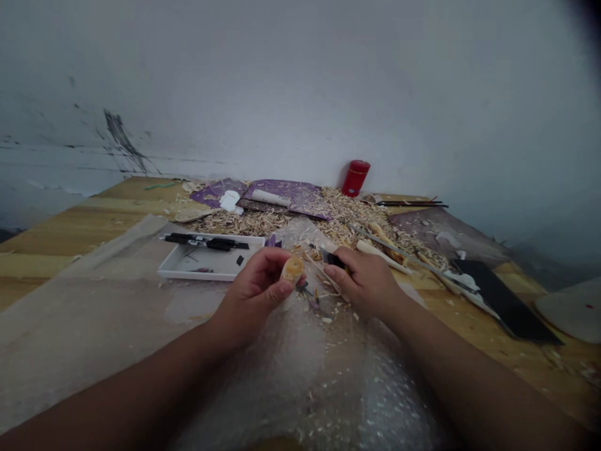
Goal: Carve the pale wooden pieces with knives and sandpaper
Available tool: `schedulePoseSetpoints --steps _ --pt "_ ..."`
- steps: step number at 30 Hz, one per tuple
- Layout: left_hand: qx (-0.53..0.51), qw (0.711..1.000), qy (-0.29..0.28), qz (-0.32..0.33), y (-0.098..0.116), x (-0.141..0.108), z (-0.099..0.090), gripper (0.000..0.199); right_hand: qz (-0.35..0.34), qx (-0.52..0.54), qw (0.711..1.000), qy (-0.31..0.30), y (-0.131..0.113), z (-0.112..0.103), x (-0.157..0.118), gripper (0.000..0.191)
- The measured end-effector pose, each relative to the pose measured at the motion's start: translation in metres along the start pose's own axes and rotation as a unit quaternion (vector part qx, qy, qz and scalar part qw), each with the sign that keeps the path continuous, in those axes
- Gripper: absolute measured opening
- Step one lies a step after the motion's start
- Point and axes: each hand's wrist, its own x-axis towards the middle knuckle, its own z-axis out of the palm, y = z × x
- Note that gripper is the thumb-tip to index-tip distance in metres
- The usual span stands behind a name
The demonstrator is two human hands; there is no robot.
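My left hand (257, 289) is closed around a small pale wooden piece (293, 269), its rounded yellowish end turned up between thumb and fingers. To the right, my right hand (364, 279) grips a knife (331, 257) with a dark handle; a short blade points left toward the wooden piece, a small gap apart. My fingers hide most of the handle. Wood chips (327, 319) lie below both hands on a clear plastic sheet (282, 376).
A white tray (197, 274) with black pens (206, 241) stands left. Behind are heaped wood shavings (253, 224), a purple mat (305, 195) and a red canister (355, 178) by the wall. At right lie a long metal strip (413, 257) and a black slab (509, 300).
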Motion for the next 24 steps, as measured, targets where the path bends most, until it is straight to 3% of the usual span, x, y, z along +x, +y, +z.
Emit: schedulePoseSetpoints --steps 14,24 --pt "-0.048 0.997 0.024 -0.057 0.0019 0.0036 0.0017 0.027 -0.002 0.004 1.000 -0.026 0.0000 0.0017 0.0001 0.041" --pt "0.045 0.995 0.041 -0.078 0.0039 0.0084 -0.0019 0.020 -0.006 0.016 0.999 -0.038 -0.0008 0.0016 0.0011 0.040"
